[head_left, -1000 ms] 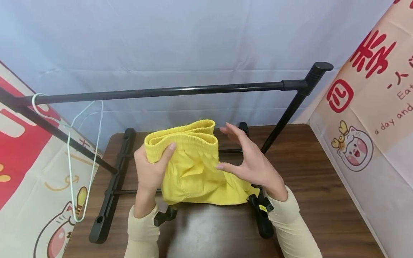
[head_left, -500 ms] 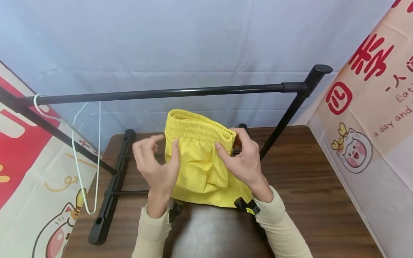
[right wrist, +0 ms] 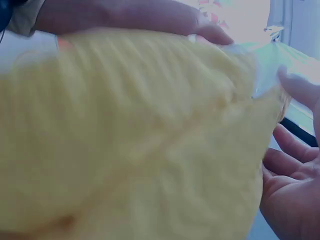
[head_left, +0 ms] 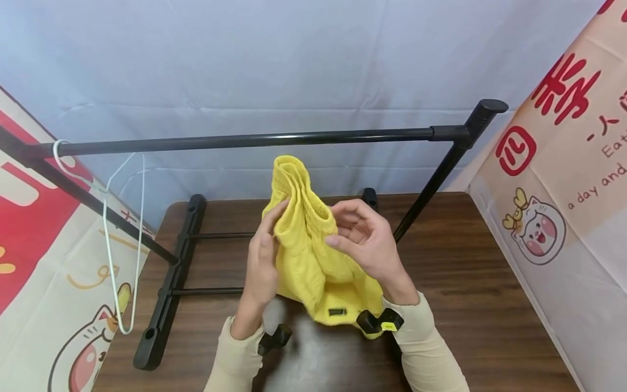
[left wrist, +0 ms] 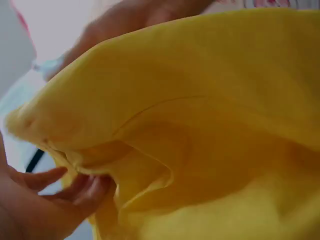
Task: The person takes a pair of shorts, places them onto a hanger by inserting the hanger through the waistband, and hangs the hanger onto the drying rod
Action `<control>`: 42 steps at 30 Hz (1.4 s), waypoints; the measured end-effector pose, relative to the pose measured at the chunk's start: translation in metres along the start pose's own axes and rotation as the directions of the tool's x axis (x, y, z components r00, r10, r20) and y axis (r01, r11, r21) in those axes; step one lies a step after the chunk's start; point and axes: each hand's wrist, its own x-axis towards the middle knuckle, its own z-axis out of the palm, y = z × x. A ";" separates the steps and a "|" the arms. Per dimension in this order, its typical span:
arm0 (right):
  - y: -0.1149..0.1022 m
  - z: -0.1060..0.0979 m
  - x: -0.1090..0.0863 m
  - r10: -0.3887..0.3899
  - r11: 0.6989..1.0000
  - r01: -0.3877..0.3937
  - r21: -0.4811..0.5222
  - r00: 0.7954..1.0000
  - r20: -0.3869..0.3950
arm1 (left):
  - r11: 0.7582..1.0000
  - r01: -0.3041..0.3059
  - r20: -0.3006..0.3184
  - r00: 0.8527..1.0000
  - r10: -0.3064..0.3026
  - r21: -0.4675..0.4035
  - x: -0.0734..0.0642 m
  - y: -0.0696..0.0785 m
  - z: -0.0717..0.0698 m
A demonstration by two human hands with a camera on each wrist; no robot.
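A yellow garment with a gathered elastic waistband, which looks like shorts (head_left: 313,261), is held upright over the table, its band bunched into folds. My left hand (head_left: 262,261) holds its left side, fingers against the band. In the left wrist view, my left hand's fingers (left wrist: 90,192) reach into a crease of the cloth. At the band's right edge my right hand (head_left: 367,239) lies with thumb and fingers apart. The right wrist view has my right hand (right wrist: 292,175) beside the edge, palm showing, the cloth blurred. A small dark label (head_left: 337,312) shows low on the garment.
A black rack with a crossbar (head_left: 245,141) stands on the wooden table (head_left: 490,305). From the bar's left end hangs a white hanger (head_left: 106,218). Its black feet (head_left: 168,294) rest on the tabletop. Printed cloths (head_left: 553,179) line the sides.
The right hand's grip on the band has loosened, while the left hand has come in against the left side. The garment has turned and narrowed, and its label has come into view.
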 end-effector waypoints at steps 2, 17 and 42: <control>0.000 -0.002 0.001 0.021 1.000 -0.021 -0.013 1.000 -0.023 | 0.991 0.051 0.043 0.998 -0.046 -0.123 -0.001 -0.007 -0.007; -0.023 -0.025 0.006 -0.107 0.992 0.090 -0.085 0.967 -0.231 | 0.907 0.416 -0.126 0.905 -0.407 0.057 -0.001 -0.003 -0.072; -0.074 -0.027 0.042 -0.755 0.476 -0.030 -0.879 0.498 -0.426 | 0.504 -0.300 -0.183 0.688 0.702 0.810 0.102 0.070 -0.092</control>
